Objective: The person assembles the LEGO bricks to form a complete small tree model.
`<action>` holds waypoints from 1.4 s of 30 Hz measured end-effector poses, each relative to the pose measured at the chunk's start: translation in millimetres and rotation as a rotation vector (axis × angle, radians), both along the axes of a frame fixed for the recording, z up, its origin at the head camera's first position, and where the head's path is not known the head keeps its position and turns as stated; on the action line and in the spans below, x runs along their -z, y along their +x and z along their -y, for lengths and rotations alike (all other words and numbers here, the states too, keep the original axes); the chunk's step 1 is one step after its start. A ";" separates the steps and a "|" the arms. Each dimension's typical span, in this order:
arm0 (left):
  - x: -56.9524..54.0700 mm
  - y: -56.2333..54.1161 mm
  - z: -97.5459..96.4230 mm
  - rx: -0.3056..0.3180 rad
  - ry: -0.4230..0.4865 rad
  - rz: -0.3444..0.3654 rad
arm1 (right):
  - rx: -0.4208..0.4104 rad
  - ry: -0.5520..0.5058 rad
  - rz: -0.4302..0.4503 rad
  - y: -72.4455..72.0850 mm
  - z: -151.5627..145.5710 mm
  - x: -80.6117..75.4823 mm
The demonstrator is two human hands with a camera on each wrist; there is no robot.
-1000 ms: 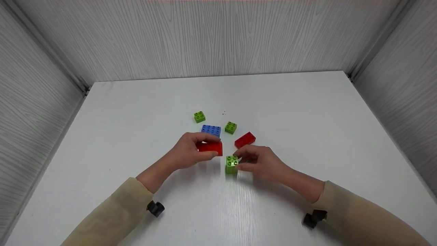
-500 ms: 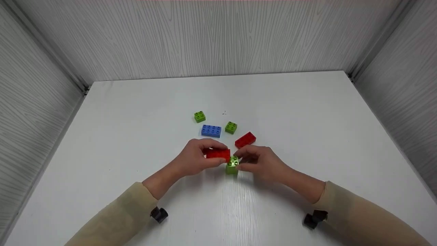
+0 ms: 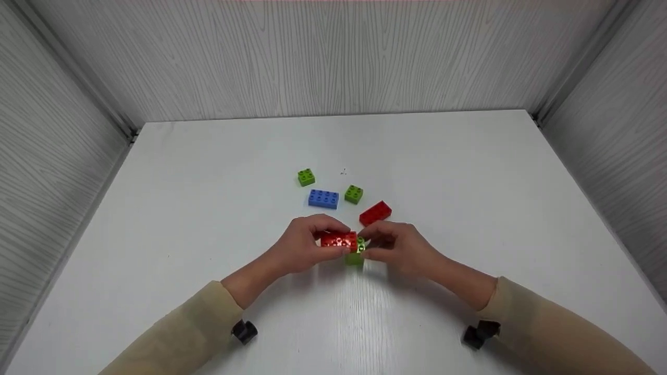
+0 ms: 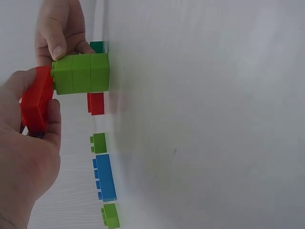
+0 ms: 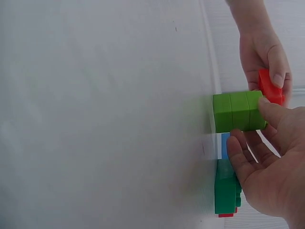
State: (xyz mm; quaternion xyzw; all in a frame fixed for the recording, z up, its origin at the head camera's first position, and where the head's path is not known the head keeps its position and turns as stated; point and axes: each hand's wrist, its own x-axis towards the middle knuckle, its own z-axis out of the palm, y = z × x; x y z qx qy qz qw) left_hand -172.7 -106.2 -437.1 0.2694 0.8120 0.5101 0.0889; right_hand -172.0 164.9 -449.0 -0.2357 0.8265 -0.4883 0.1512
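My left hand [image 3: 307,247] grips a long red brick [image 3: 336,241] between thumb and fingers. Its right end overlaps the top of a green brick stack [image 3: 355,259] in the head view. The left wrist view shows this red brick [image 4: 34,107] tilted, right at the studs of the green stack [image 4: 83,74]. Three green bricks make up the stack, which stands upright on the table. From the right side my right hand [image 3: 398,247] holds the stack, its thumb near the top brick in the right wrist view.
Behind the hands lie a blue brick [image 3: 323,199], two small green bricks [image 3: 306,177] and another red brick [image 3: 375,212]. A dark green brick [image 5: 225,191] sits beside the right hand, hidden in the head view. Pale panels [image 3: 333,57] surround the white table [image 3: 208,156].
My left hand has moved right and toward the body, bringing the red brick from beside the green stack to over its top. The right hand has stayed at the stack.
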 end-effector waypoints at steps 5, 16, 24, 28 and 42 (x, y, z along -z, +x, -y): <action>-0.7 1.0 -0.5 -0.019 -0.036 0.012 | 0.006 -0.005 0.003 -0.9 0.1 1.0; -4.9 -0.5 0.8 -0.009 -0.039 0.150 | -0.004 -0.005 -0.015 -1.1 -0.3 1.1; -7.2 -2.1 -0.2 -0.014 -0.054 0.229 | -0.003 0.005 -0.021 -1.6 -0.8 2.1; -8.5 -2.0 -1.5 -0.026 -0.068 0.238 | 0.000 0.006 -0.014 -1.7 -0.9 2.0; -9.6 -2.5 -2.9 -0.007 -0.038 0.240 | -0.024 -0.054 -0.015 -2.8 -1.9 7.3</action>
